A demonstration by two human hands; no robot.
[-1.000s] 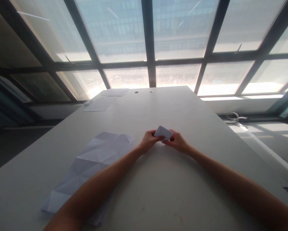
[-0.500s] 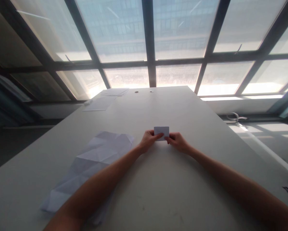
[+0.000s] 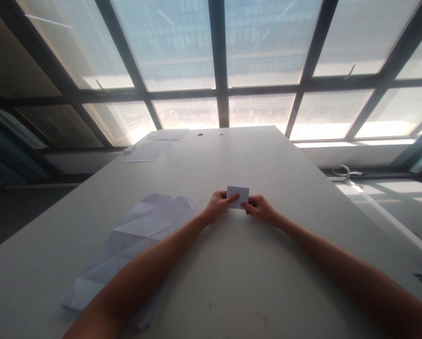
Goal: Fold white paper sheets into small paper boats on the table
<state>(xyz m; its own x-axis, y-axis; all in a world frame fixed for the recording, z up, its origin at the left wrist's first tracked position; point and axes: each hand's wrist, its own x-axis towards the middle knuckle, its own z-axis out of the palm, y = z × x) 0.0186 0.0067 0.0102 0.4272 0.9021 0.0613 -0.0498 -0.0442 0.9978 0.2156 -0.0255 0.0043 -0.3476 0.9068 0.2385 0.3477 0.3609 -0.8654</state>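
Since 1 s ago the small folded paper (image 3: 238, 196) went from a tilted diamond to a flat upright rectangle; hands barely shifted. Big pale counter (image 3: 267, 160) under all. Creased sheet (image 3: 140, 235) lies left, w/ left forearm over its near end. Left hand (image 3: 218, 205) & right hand (image 3: 261, 208): each grip pinching the paper's lower corners, mid-counter.

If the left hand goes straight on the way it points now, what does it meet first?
The left hand points up-right and already pinches the small folded paper; beyond it, probably only bare table, though depth is unclear.
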